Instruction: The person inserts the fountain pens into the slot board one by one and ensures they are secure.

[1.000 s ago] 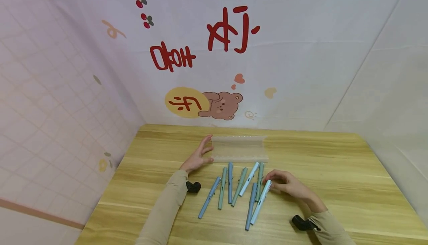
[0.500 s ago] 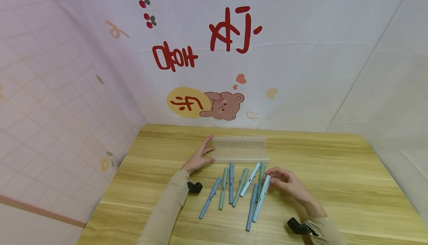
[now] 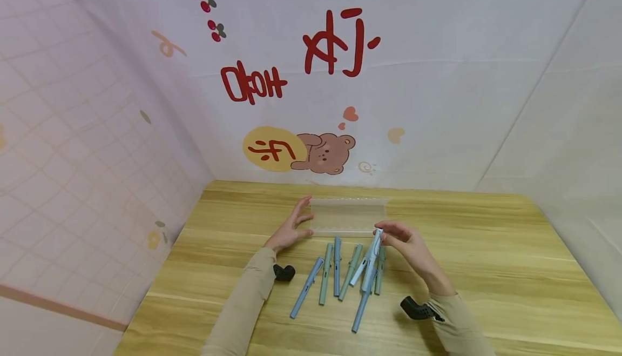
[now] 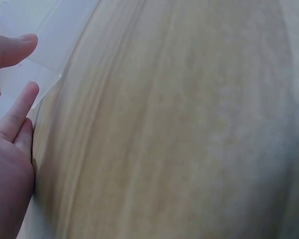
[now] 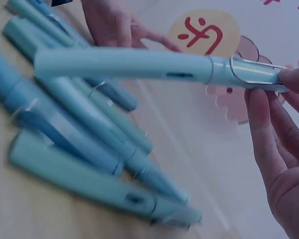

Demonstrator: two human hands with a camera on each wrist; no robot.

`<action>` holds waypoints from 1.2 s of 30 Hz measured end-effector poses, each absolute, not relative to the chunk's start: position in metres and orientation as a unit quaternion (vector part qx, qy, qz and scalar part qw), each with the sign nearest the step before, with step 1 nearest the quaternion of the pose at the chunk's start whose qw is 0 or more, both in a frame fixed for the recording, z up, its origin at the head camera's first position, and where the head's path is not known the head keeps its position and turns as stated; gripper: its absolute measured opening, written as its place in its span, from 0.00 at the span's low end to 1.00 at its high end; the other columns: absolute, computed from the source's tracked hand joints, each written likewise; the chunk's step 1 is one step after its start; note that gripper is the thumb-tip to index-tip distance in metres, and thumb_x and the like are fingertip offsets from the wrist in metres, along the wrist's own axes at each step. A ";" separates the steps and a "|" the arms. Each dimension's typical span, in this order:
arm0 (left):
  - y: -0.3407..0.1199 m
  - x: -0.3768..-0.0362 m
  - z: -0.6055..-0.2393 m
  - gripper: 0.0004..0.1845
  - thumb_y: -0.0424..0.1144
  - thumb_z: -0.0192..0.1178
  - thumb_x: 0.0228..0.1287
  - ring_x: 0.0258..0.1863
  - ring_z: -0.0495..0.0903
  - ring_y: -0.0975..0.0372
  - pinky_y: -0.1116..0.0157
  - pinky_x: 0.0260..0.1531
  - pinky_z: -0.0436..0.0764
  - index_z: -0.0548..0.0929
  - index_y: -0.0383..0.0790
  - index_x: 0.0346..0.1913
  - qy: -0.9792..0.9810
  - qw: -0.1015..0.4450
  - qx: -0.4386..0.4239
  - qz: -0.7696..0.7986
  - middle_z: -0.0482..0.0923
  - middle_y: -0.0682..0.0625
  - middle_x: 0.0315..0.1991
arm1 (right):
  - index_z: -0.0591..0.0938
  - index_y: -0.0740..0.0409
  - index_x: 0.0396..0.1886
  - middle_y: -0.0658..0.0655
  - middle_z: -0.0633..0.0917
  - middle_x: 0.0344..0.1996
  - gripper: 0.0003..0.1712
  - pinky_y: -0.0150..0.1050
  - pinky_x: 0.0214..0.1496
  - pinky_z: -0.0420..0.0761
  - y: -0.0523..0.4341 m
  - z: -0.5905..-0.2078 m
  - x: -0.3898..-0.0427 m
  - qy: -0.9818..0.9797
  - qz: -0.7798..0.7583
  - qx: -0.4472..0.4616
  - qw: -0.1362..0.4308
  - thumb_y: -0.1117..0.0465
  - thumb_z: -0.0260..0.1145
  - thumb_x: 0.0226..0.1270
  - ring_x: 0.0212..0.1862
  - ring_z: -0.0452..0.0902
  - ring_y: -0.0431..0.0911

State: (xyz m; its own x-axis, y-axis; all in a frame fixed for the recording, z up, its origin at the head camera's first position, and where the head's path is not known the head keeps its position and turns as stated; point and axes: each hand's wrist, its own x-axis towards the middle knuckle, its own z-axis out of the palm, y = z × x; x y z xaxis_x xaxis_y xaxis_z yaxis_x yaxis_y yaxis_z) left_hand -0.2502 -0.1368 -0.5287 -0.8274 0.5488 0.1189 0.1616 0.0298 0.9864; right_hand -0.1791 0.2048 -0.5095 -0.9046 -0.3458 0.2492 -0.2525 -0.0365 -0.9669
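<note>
My right hand (image 3: 408, 247) pinches a light blue fountain pen (image 3: 371, 263) by its clip end, between thumb and fingertips. In the right wrist view this pen (image 5: 124, 63) hangs above the other pens, its clip at the fingers. My left hand (image 3: 288, 233) is at the left end of a clear plastic pen tray (image 3: 347, 217), thumb and fingers spread along that edge. Below the tray lie several pens, among them a blue pen (image 3: 305, 289), a green pen (image 3: 325, 277) and another green pen (image 3: 380, 280). The held pen partly covers a light blue pen (image 3: 357, 276) and a blue pen (image 3: 360, 310).
Everything stands on a wooden table (image 3: 486, 269). A white cloth (image 3: 437, 75) printed with a bear and red characters hangs behind it. Black wrist devices sit at both sleeves, the left device (image 3: 284, 273) close to the leftmost pen.
My right hand has moved up and left toward the tray, carrying the light blue pen off the spot beside the lower blue pen. The left hand has kept its place at the tray.
</note>
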 end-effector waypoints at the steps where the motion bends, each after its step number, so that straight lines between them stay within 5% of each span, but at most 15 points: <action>1: -0.137 -0.251 -0.531 0.51 0.15 0.57 0.58 0.67 0.54 0.35 0.40 0.57 0.66 0.43 0.46 0.78 0.700 0.149 0.253 0.651 0.35 0.41 0.77 | 0.74 0.76 0.56 0.71 0.80 0.48 0.17 0.44 0.47 0.81 0.202 -0.507 -0.182 0.695 -0.685 -0.215 0.033 0.71 0.58 0.70 0.45 0.80 0.44; 11: -0.138 -0.258 -0.552 0.52 0.17 0.58 0.60 0.68 0.58 0.41 0.57 0.52 0.76 0.45 0.58 0.77 0.712 0.136 0.251 0.642 0.38 0.49 0.77 | 0.76 0.72 0.56 0.71 0.80 0.49 0.18 0.43 0.50 0.80 0.174 -0.488 -0.213 0.717 -0.659 -0.223 0.041 0.66 0.61 0.70 0.45 0.81 0.47; 16: -0.139 -0.260 -0.554 0.52 0.17 0.58 0.59 0.68 0.59 0.43 0.57 0.52 0.76 0.47 0.60 0.77 0.706 0.134 0.249 0.649 0.39 0.50 0.77 | 0.78 0.69 0.55 0.66 0.81 0.47 0.17 0.43 0.49 0.80 0.157 -0.479 -0.230 0.726 -0.650 -0.225 0.026 0.66 0.62 0.70 0.43 0.81 0.50; 21: -0.137 -0.257 -0.549 0.52 0.16 0.58 0.58 0.68 0.59 0.42 0.57 0.53 0.75 0.47 0.59 0.77 0.706 0.142 0.239 0.651 0.39 0.49 0.77 | 0.76 0.75 0.55 0.74 0.79 0.47 0.17 0.48 0.50 0.79 0.139 -0.458 -0.236 0.728 -0.647 -0.224 0.031 0.71 0.60 0.69 0.44 0.79 0.60; 28: -0.137 -0.255 -0.547 0.51 0.15 0.57 0.57 0.67 0.54 0.36 0.53 0.54 0.74 0.43 0.47 0.78 0.702 0.150 0.243 0.652 0.35 0.39 0.76 | 0.76 0.78 0.53 0.73 0.81 0.44 0.16 0.53 0.48 0.79 0.116 -0.436 -0.249 0.732 -0.639 -0.236 0.006 0.74 0.59 0.68 0.44 0.78 0.66; 36: -0.139 -0.260 -0.554 0.51 0.19 0.60 0.59 0.67 0.61 0.46 0.49 0.58 0.70 0.48 0.61 0.76 0.718 0.138 0.229 0.642 0.40 0.48 0.77 | 0.77 0.77 0.53 0.76 0.80 0.44 0.16 0.40 0.44 0.80 0.095 -0.426 -0.265 0.741 -0.619 -0.258 -0.017 0.73 0.60 0.67 0.44 0.77 0.69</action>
